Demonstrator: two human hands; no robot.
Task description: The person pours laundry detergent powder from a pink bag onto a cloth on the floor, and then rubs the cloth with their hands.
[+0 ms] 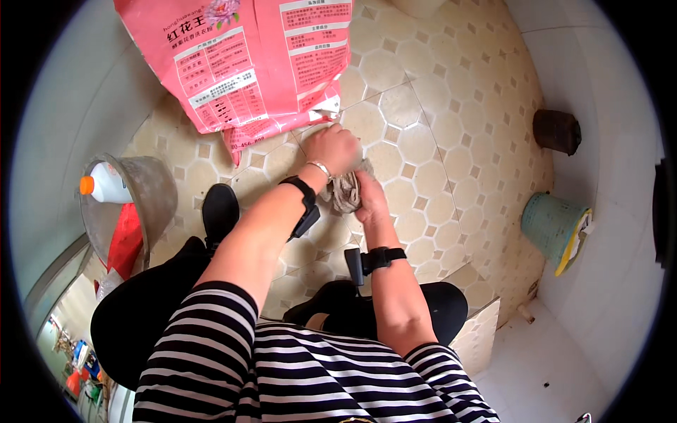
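A crumpled grey-beige cloth (345,194) is bunched between my hands, low over the tiled floor. My left hand (334,149) is closed on its upper part, next to the bottom corner of a large pink printed bag (271,42). Lower down, my right hand (371,196) grips the cloth from the right side, thumb upward along it. The fingertips of both hands are partly hidden by the cloth and by the hands themselves.
A grey bucket (159,194) at the left holds a white bottle with an orange cap (109,183) and something red (124,243). Along the right wall are a dark brown container (556,132) and a greenish bucket (553,224). Patterned tiles (416,158) cover the floor.
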